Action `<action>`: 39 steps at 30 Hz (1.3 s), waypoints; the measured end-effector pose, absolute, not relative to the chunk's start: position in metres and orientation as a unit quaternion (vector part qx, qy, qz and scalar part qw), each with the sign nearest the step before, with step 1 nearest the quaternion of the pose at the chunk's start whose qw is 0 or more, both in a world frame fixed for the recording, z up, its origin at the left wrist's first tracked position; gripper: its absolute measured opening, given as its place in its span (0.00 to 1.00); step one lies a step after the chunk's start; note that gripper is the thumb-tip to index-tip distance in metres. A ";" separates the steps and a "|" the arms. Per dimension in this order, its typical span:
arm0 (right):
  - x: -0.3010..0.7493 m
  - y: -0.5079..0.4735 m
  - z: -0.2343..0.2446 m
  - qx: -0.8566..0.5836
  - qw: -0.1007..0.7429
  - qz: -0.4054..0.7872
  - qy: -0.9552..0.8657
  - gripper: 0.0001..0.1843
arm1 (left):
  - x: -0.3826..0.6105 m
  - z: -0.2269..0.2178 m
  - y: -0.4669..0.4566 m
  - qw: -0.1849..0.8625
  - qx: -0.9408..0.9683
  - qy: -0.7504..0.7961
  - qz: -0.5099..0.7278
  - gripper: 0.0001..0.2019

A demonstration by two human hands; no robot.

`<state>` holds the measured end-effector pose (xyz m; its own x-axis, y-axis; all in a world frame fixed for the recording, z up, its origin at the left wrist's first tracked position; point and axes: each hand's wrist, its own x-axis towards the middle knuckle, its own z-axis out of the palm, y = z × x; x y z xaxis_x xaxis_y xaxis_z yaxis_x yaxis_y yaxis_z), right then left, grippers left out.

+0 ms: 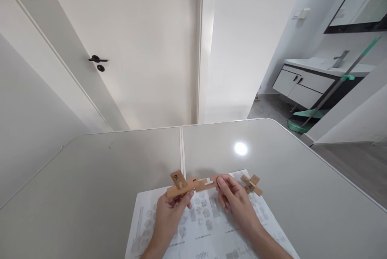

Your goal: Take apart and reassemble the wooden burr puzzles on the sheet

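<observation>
My left hand (169, 214) is closed on the left end of a long notched wooden puzzle bar (193, 185), held just above the table. A short wooden piece (178, 179) marked with a black character stands crosswise in the bar near that end. My right hand (234, 200) pinches the bar's right end between thumb and fingertips. A small wooden cross of two joined pieces (251, 184) lies on the paper just right of my right hand.
A printed instruction sheet (208, 226) with diagrams lies under my hands on the grey table (90, 186), which has a centre seam. A white door with a black handle (97, 60) stands behind. At right are a washbasin cabinet (305, 85) and a green mop (305, 120).
</observation>
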<state>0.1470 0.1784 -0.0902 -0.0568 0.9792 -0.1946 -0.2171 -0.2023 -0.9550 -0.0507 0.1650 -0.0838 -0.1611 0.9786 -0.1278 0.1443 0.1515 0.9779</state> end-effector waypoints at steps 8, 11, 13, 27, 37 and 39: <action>0.150 0.180 -0.086 -0.385 0.471 0.727 -0.319 0.21 | -0.047 -0.084 0.164 0.514 0.416 0.565 0.493 0.28; 0.147 0.179 -0.086 -0.321 0.460 0.768 -0.309 0.18 | -0.046 -0.088 0.163 0.503 0.424 0.565 0.497 0.30; 0.145 0.178 -0.087 -0.286 0.435 0.798 -0.304 0.18 | -0.046 -0.089 0.164 0.500 0.444 0.553 0.497 0.25; 0.138 0.171 -0.102 -0.159 0.366 0.898 -0.189 0.17 | -0.048 -0.094 0.161 0.467 0.532 0.559 0.430 0.17; 0.132 0.164 -0.108 -0.112 0.347 0.918 -0.158 0.16 | -0.048 -0.090 0.161 0.485 0.539 0.544 0.422 0.18; 0.131 0.163 -0.111 -0.111 0.339 0.920 -0.165 0.17 | -0.048 -0.087 0.161 0.489 0.536 0.542 0.424 0.19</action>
<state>0.1312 0.1626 -0.1107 -0.7455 0.6601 -0.0921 -0.5871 -0.7158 -0.3781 -0.0483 0.1611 -0.0870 0.0539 0.9957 -0.0752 0.1658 0.0653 0.9840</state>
